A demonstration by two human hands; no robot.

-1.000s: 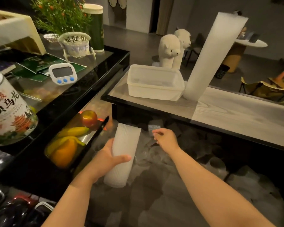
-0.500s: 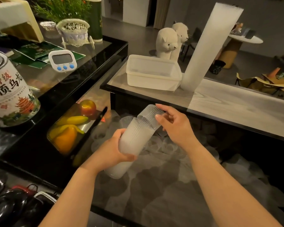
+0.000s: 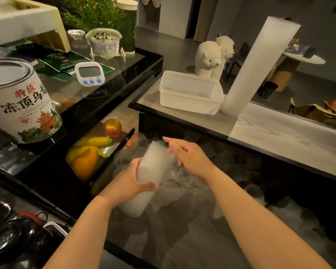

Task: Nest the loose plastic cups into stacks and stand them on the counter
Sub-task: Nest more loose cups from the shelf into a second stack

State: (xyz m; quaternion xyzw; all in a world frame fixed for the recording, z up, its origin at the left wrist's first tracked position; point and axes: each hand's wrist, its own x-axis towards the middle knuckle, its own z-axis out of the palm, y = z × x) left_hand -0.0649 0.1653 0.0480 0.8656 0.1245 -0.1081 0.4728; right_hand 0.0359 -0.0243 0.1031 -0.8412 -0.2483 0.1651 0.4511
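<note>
A short nested stack of ribbed translucent cups (image 3: 153, 167) lies tilted in my left hand (image 3: 130, 181), which grips it around the middle. My right hand (image 3: 190, 158) is at the stack's upper open end, fingers curled over the top cup and pressing it in. Both hands hover over a dark lower surface strewn with several loose cups (image 3: 231, 166). A tall stack of cups (image 3: 260, 65) stands leaning on the wood-grain counter (image 3: 279, 133) at the back.
A white plastic tub (image 3: 190, 94) sits on the counter beside the tall stack, plush animals (image 3: 208, 59) behind it. To the left are a tray of fruit (image 3: 85, 162), a large tea tin (image 3: 21, 101) and a digital timer (image 3: 89, 73) on a black glass shelf.
My right hand picked a loose cup from the pile, brought it to the stack's mouth and pushed it in. My left hand tilted the stack toward it.
</note>
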